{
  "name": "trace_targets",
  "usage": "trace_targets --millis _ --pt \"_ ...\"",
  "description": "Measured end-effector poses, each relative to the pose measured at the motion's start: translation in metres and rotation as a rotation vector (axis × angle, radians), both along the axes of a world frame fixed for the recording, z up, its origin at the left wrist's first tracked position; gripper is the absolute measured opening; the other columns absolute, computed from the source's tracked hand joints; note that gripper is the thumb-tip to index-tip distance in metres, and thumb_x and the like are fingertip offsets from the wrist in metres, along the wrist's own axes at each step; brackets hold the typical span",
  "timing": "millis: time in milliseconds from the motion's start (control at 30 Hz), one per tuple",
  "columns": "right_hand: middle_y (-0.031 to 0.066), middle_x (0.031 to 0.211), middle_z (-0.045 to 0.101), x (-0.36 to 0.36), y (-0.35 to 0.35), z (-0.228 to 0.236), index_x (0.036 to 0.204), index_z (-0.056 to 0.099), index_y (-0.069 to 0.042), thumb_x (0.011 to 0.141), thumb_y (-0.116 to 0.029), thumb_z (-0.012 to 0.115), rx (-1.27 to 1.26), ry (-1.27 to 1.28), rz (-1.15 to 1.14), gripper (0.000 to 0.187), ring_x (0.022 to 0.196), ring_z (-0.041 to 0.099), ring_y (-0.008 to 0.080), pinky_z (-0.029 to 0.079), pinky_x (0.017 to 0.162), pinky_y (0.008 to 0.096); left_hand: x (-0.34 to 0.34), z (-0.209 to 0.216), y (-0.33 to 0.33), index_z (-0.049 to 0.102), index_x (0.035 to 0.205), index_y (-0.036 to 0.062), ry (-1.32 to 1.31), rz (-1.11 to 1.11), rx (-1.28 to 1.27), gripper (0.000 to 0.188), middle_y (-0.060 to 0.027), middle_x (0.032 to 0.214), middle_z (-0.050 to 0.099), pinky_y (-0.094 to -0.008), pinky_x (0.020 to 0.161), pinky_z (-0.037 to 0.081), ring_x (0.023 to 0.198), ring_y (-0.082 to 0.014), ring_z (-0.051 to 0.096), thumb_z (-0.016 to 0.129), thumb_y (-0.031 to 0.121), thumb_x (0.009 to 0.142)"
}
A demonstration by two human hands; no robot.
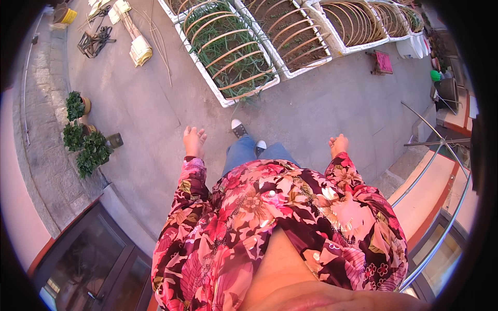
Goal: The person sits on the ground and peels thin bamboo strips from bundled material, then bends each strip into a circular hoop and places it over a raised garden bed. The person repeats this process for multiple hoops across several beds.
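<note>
My left hand [194,141] hangs out in front of my left side, its fingers loosely apart and nothing in them. On the other side, my right hand [339,145] is held away from my body, fingers slightly curled and holding nothing. Neither one touches anything. Between and beyond them a white foam planter [205,79] stands on the ground, full of long green leaves [228,54] under a row of thin bent hoops [232,63]. Closer by, my dark shoe with a white toe [238,128] is on the concrete.
More hooped planters [306,69] run along the far side. A small pink-topped stool [384,62] stands to the right, near a metal rail [446,147]. At left are potted plants [93,150], a bundle of pale strips [136,41] and a dark folded frame [96,41].
</note>
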State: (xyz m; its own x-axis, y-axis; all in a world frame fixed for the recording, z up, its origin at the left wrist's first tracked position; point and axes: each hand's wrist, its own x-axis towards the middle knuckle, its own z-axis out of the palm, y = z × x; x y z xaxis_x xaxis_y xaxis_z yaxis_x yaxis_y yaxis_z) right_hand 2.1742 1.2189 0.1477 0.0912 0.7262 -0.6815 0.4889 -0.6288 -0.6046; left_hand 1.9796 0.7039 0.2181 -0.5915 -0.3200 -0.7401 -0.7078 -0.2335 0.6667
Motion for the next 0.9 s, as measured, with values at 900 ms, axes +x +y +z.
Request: trace_targets --millis 900 --pt "0.0098 0.119 0.061 -0.198 -0.200 0.228 0.119 0.060 -0.011 0.093 -0.028 0.043 1.175 0.535 1.594 0.035 0.116 0.053 0.0252 0.027 0.106 0.0493 -0.023 0.199 0.165 0.035 0.140 0.0050 0.276 -0.585 0.987 0.054 -0.0142 0.139 0.044 -0.0394 0.104 0.035 0.126 -0.0258 0.043 0.045 0.035 0.096"
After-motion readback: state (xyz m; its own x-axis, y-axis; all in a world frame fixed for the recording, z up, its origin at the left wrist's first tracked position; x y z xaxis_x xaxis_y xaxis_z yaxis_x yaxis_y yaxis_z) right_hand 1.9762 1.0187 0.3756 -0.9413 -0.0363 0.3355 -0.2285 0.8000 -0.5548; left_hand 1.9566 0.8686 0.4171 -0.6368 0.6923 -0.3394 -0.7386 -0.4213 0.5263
